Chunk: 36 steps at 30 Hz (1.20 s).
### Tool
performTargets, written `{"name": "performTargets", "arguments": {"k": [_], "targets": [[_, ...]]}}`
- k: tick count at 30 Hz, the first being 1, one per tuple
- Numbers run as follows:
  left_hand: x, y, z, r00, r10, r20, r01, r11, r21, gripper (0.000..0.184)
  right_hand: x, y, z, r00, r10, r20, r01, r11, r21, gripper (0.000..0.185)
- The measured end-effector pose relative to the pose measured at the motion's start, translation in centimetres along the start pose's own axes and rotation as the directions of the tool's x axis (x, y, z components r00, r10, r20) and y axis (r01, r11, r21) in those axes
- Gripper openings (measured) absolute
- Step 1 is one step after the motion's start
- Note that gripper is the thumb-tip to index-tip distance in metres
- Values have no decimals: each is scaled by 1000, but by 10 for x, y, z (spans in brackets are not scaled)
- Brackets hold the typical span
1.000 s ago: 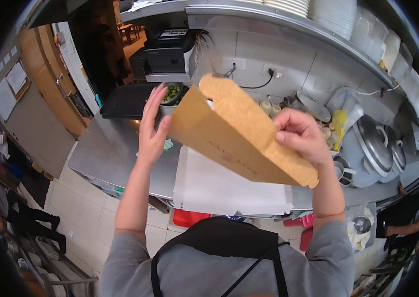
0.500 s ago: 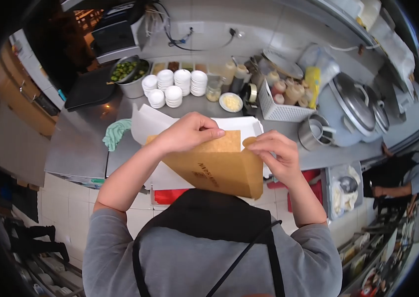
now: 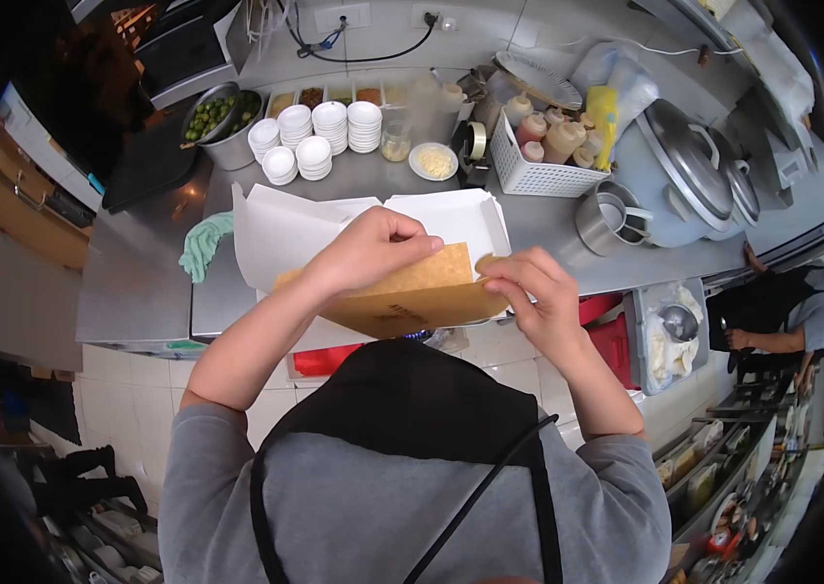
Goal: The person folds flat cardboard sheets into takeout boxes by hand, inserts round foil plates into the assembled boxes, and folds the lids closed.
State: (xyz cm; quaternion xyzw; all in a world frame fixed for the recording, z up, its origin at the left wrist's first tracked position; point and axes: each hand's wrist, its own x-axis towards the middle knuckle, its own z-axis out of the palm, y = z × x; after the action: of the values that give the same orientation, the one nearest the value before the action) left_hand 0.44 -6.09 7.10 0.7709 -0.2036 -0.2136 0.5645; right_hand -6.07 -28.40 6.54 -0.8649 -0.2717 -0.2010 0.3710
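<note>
My left hand (image 3: pixel 380 253) is closed on the upper edge of a brown paper bag (image 3: pixel 388 314), thumb over its front. At the bag's other top corner, my right hand (image 3: pixel 540 284) pinches the edge between thumb and fingers. A small rounded tan piece shows at the right fingertips; whether it belongs to the bag, I cannot tell. Dark print on the bag's front is foreshortened and hard to read. Just beyond the bag, an opened white cardboard box (image 3: pixel 443 209) lies on the steel counter, partly hidden by the bag and my left arm.
Behind the box stand stacks of small white dishes (image 3: pixel 330 127), a bowl of pale shreds (image 3: pixel 433 163) and a white basket of squeeze bottles (image 3: pixel 553 173). A green cloth (image 3: pixel 204 245) lies at left, a metal pot (image 3: pixel 610 219) at right. Another person (image 3: pixel 782 321) stands far right.
The bag has tilted so its printed front looks narrower, and it sits slightly higher in view. Both hands keep their grip. The camera view has shifted a little.
</note>
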Motion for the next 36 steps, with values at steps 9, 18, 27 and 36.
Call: {"name": "performTargets", "arguments": {"k": [9, 18, 27, 36], "targets": [[-12, -13, -3, 986, -86, 141, 101, 989, -108, 31, 12, 0, -8, 987, -38, 155, 7, 981, 195, 31], [-28, -9, 7, 933, -107, 344, 165, 976, -143, 22, 45, -5, -2, 810, -252, 530, -9, 897, 441, 19], [-35, -17, 6, 960, -62, 273, 74, 997, -34, 30, 57, -14, 2, 779, -159, 606, -134, 903, 408, 6], [-52, 45, -56, 673, 549, -495, -425, 835, 348, 19, 51, 25, 3, 836, 332, 437, -536, 666, 519, 30]]}}
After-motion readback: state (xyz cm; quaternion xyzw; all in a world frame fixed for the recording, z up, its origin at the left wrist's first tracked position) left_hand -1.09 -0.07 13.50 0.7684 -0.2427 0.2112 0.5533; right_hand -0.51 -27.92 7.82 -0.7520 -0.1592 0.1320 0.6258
